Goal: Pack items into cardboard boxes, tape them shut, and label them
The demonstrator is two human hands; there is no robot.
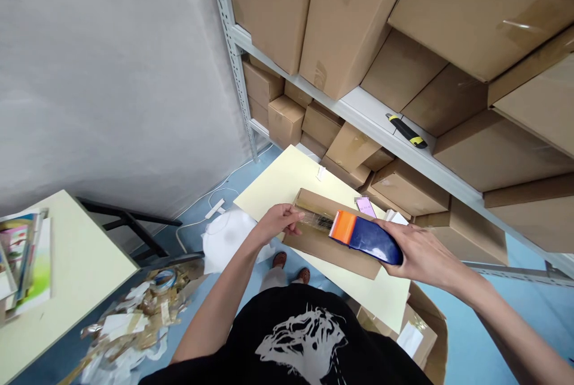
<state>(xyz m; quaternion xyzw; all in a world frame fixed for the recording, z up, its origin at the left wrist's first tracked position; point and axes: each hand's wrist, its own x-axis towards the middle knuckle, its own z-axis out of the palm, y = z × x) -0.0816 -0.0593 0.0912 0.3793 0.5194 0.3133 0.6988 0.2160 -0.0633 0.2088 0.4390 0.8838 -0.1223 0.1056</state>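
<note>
1. Storeroom view: a grey wall on one side, a metal shelf point(372, 119) packed with brown cartons on the other, blue floor below.
2. Centre stage is a pale yellow table point(287, 179), and on it lies a flat box point(323, 247), long side running left to right.
3. Left hand point(278, 220) is at the flat box's left end, fingers bent down onto the cardboard where the tape begins. Whether they clasp the edge or only press on it, I can't tell.
4. Right hand point(419, 253) sits over the flat box's right half, fingers wrapped tight around a blue tape dispenser point(365, 235), its orange front pointing toward the left hand.
5. Clear tape point(318, 220) runs along the top of the flat box, from the dispenser's orange end across to the left fingertips.
6. Just behind the flat box, on the table, lies a small pink slip point(365, 205).
7. Above and behind the flat box, a black and yellow knife point(407, 131) rests on the shelf edge.
8. Left of the flat box, down on the floor, there is a white bag point(224, 238). Farther left is a heap of scraps point(134, 313) and a second table point(76, 265) with books point(22, 259).
9. Below the flat box's right end, an open carton point(426, 337) stands on the floor.
</note>
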